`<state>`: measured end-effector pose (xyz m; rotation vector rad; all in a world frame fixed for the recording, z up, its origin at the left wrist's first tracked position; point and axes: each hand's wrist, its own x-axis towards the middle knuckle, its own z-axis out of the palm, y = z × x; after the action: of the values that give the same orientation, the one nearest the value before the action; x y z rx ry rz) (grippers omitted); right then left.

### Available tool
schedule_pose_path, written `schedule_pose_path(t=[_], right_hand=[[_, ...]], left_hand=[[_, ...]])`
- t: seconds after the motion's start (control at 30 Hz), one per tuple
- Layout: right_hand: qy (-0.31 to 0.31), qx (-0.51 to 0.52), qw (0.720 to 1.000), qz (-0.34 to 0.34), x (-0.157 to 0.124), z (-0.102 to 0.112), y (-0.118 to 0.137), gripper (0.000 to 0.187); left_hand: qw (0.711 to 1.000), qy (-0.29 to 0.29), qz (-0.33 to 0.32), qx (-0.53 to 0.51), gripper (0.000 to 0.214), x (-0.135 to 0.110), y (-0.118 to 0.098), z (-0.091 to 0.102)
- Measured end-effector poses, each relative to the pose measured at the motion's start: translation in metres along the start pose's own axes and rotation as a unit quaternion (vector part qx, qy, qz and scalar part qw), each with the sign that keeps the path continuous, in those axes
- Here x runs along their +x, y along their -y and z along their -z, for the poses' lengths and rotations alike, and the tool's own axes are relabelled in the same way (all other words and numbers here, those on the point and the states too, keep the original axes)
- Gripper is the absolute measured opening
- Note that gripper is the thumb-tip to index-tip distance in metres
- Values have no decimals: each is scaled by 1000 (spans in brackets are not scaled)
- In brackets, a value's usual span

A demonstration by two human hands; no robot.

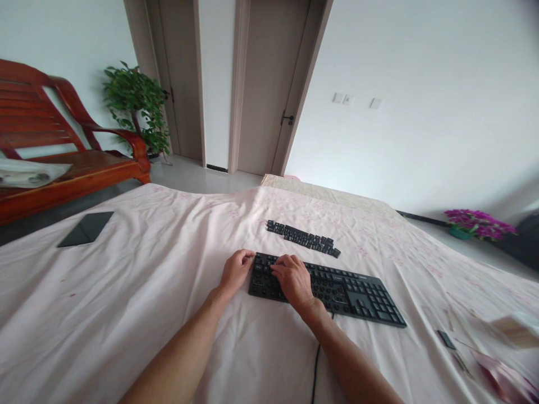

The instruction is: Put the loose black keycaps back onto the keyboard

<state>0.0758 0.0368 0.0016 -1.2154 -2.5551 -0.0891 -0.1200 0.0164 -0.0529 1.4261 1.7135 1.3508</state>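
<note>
A black keyboard (357,297) lies on a pink floral cloth, with keycaps gone from much of its left and middle part and the number pad still covered. At its upper left corner, my left hand (237,269) is closed, with thumb and fingertips on the edge. My right hand (293,278) bends over the left part of the keyboard, its fingers pressed together at the upper rows; whatever is between them is hidden. Beyond the keyboard, loose black keycaps (303,237) are laid out in slanting rows.
A dark tablet or phone (86,229) lies at the left. A black cable (316,370) runs toward me from the keyboard. At the right are a small tool with a black end (446,339), a blurred box (516,330) and a pink packet (503,377). A wooden bench (105,168) stands left.
</note>
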Motion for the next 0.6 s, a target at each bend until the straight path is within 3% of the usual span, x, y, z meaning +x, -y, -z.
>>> schedule_pose_path(t=[0.6], right_hand=[[11, -34, 999, 41, -1, 3, 8, 23]], left_hand=[[1000, 3, 1, 9, 23, 0, -2, 1]])
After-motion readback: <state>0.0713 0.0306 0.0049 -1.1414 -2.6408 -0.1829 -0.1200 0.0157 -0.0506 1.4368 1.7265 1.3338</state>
